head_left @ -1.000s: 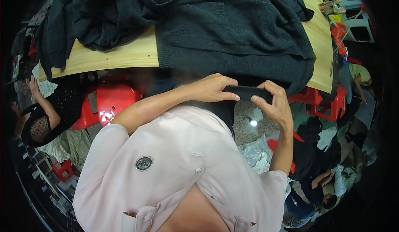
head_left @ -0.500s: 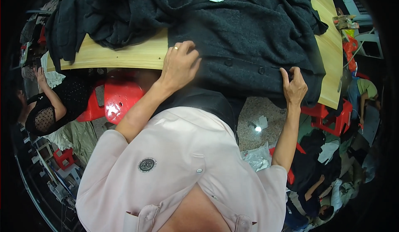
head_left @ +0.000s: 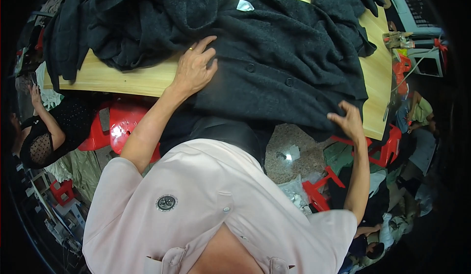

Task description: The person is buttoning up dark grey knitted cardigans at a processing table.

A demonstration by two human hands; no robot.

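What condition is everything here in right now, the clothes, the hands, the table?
Dark buttoned garment: spread flat on the table, lower edge hanging over the near side.
Heap of dark clothes: crumpled, unfolded, at the far left.
Left hand: palm down, pressing on the garment's left edge.
Right hand: fingers gripping the garment's lower right corner.
Wooden table: mostly covered by fabric.
Red plastic stool: standing under the table.

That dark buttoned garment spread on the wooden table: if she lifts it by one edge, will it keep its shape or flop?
Probably flop: the dark garment drapes over the table edge and wrinkles near her right hand. It looks like thick, fuzzy knit, so likely weighty for cloth. Under her flat left hand it would likely bunch rather than slide.
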